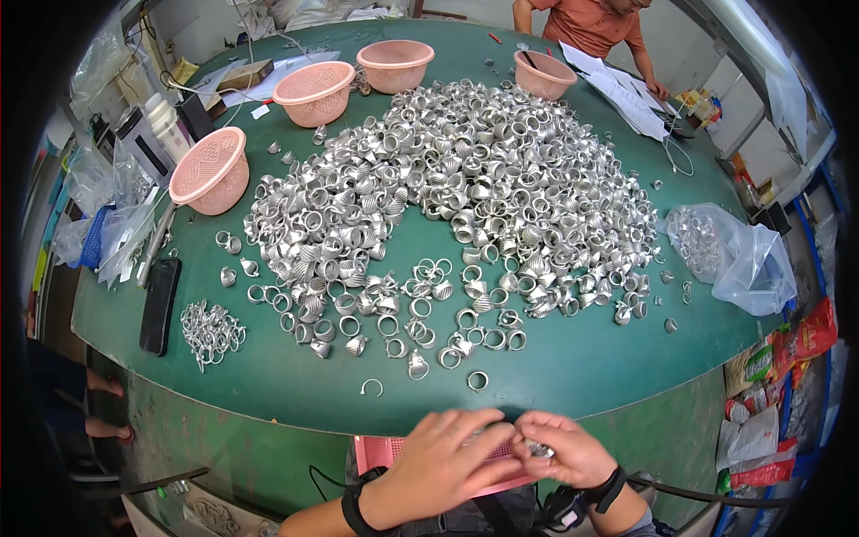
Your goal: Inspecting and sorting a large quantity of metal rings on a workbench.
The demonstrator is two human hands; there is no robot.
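Both my hands are close together over the table's near edge, above a pink basket (369,452). My right hand (573,452) pinches a small silver metal ring piece (537,448) between thumb and fingers. Beside it, my left hand (447,461) has its fingers bent toward the right fingertips; whatever it grips is hidden by the fingers. Beyond them on the green table lies a big heap of silver metal ring pieces (501,170), many with slanted ridges. Several lie loose in front, among them a single ring (478,381) and an open thin ring (371,387).
Pink baskets stand behind the heap and at its left, one nearest (211,172). A black phone (160,307) lies left of a small pile of thin rings (212,334). A clear plastic bag (747,259) sits right. Across the table is a person (591,31) by papers (626,103).
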